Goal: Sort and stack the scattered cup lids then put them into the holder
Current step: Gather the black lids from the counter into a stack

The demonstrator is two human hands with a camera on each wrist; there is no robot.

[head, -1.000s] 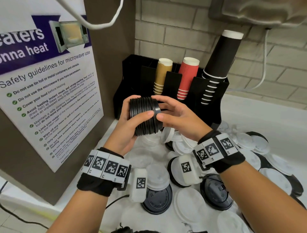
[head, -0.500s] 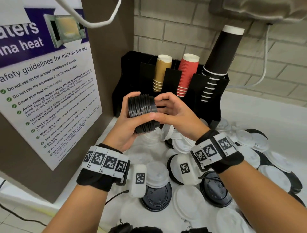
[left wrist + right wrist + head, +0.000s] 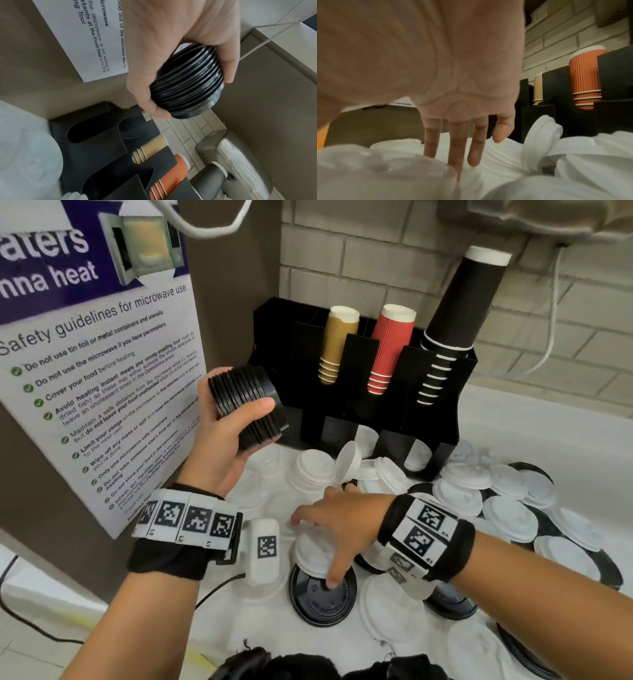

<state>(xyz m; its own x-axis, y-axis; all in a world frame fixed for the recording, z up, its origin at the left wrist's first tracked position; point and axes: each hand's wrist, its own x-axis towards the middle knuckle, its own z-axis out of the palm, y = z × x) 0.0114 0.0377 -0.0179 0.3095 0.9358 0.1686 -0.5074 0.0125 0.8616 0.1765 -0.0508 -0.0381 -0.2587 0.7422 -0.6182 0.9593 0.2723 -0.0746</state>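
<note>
My left hand [image 3: 239, 395] grips a tilted stack of black lids [image 3: 248, 405] in the air, left of the black holder [image 3: 274, 337]; the left wrist view shows thumb and fingers curled round the stack of black lids [image 3: 187, 83]. My right hand [image 3: 329, 525] hangs low over the counter, fingers straight and spread. Its thumb touches a single black lid [image 3: 318, 604] and its fingers [image 3: 455, 142] reach a white lid pile [image 3: 313, 553]. Scattered white lids [image 3: 507, 515] and black lids cover the counter to the right. White lids show in the holder's lower slots [image 3: 416, 453].
The holder carries tan cups [image 3: 337, 344], red cups [image 3: 390, 347] and tall black cups [image 3: 459, 309]. A panel with a microwave safety poster [image 3: 96, 364] closes the left side. A brick wall with a white cable [image 3: 548, 347] stands behind. Dark objects [image 3: 308, 666] lie at the near edge.
My right hand has let go of the black stack and dropped to the lids on the counter. My left hand alone now carries the stack, shifted left and tilted.
</note>
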